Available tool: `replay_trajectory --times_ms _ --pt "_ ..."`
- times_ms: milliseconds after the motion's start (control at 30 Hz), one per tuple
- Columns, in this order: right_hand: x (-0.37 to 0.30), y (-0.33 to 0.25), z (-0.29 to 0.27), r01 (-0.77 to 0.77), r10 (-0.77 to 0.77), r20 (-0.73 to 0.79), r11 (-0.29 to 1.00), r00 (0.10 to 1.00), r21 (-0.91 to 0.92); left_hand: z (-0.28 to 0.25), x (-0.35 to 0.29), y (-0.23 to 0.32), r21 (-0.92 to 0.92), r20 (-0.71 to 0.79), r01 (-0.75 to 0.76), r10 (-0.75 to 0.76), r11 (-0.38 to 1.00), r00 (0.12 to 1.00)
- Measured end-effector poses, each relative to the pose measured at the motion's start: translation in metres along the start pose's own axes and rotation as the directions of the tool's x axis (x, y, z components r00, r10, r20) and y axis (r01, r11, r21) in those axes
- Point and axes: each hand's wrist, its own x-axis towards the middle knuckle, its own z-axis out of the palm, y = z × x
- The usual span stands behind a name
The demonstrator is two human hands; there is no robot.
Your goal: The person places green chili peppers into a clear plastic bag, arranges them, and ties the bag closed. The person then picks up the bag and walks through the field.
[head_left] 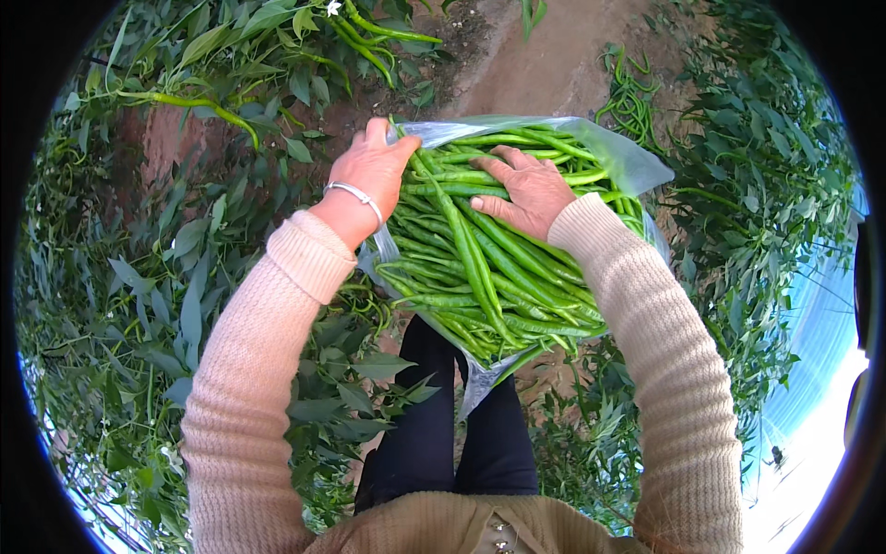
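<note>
Where plants (757, 138) flank soil (554, 55), left grip (367, 175) pinches bag (632, 164), right grip (533, 192) spread on peppers (526, 263).

A vegetable-growing plot, planted with peppers. Dense, leafy green plants (189, 309) crowd the left side, and more foliage (748, 138) lines the right. Between them runs a strip of bare brown soil (554, 60). Long, slender green peppers (231, 115) hang from stems at upper left, near a small white blossom (333, 7). A heap of loose peppers (632, 106) lies on the ground. Translucent bluish sheeting (812, 332) at the right edge suggests a plastic-covered greenhouse.
</note>
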Motion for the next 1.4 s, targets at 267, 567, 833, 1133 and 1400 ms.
replay_trajectory --times_ms 267,567,833,1133,1400 --pt "0.005 0.011 -0.001 0.044 -0.044 -0.008 0.991 0.999 0.123 -0.002 0.013 -0.029 0.317 -0.061 -0.520 0.564 0.793 0.824" --pt "0.002 0.013 -0.008 -0.137 0.137 0.003 0.991 0.991 0.004 -0.001 -0.018 -0.020 -0.357 -0.063 -0.407 0.413 0.841 0.909" --pt "0.006 0.010 0.003 -0.165 0.175 -0.081 0.979 0.981 0.119 0.010 -0.025 -0.026 -0.326 -0.189 -0.328 0.279 0.887 0.941" --pt "0.001 -0.015 -0.011 -0.207 0.202 0.109 0.978 0.973 0.036 0.018 -0.021 -0.054 -0.432 -0.050 0.093 -0.127 0.897 0.991" --pt "0.000 -0.022 -0.005 -0.236 0.235 0.050 0.972 0.971 0.006 -0.007 -0.026 0.006 -0.845 -0.076 0.079 -0.266 0.528 0.961"
